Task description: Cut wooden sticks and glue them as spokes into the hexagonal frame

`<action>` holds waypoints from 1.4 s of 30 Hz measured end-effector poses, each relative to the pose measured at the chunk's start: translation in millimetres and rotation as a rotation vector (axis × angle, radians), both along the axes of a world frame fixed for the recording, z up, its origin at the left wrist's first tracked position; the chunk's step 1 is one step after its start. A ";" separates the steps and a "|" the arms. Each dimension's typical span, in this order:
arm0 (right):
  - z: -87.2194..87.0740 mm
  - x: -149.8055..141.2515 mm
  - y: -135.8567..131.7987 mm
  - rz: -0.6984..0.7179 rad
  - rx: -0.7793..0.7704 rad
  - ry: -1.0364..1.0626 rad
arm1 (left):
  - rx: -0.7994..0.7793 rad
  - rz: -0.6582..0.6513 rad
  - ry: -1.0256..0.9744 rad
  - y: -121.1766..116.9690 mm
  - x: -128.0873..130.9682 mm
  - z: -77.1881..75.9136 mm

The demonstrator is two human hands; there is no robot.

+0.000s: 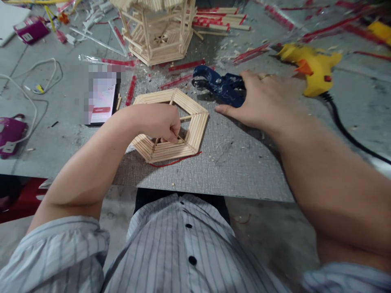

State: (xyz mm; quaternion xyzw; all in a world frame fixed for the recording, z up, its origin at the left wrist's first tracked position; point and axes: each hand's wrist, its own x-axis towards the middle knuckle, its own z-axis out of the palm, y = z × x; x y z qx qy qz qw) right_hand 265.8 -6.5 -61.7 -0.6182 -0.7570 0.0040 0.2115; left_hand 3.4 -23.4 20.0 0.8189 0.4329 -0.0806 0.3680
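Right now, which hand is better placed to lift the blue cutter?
Right. The right hand already rests on the blue cutter; the left hand is curled on a stick inside the hexagonal stick frame.

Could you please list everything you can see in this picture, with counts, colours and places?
hexagonal frame of wooden sticks: one, pale wood, flat on the mat at centre
hexagonal wooden stick tower: one, pale wood, upright, far centre
dark blue metal cutter: one, right of the frame
yellow glue gun with orange nozzle: one, far right, black cable
smartphone: one, screen lit, left of the frame
red-banded stick bundles: several, far centre
magenta plastic objects: two, left edge
white cable: one, left
grey textured mat: one, under the work
left hand: fingers pinching a stick inside the frame
right hand: resting on the cutter's handles
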 end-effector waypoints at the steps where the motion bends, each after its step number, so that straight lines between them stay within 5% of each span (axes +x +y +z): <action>1: 0.7 -0.5 -0.3 0.003 -0.005 0.002 | 0.008 0.000 -0.006 0.6 -0.7 -1.0; 6: 14.6 -9.5 -6.7 -0.015 -0.068 -0.038 | 0.006 0.032 0.010 1.9 -2.1 -3.5; 10: 29.5 -18.7 -14.1 -0.090 -0.192 -0.173 | 0.018 -0.061 0.038 1.5 -1.2 -2.5; 19: 20.2 -13.1 -8.1 -0.029 -0.117 -0.012 | 0.062 -0.098 0.101 -0.5 1.0 7.3; 24: 43.2 -20.5 -18.2 -0.001 -0.075 0.008 | 0.187 0.133 -0.103 -2.3 -0.2 18.4; 30: 47.1 -25.3 -25.1 0.159 0.142 0.068 | 0.310 0.379 -0.536 3.8 1.4 7.4; 42: 29.1 -23.6 -18.3 0.275 0.269 0.042 | 0.352 0.475 -0.801 9.1 3.5 -6.9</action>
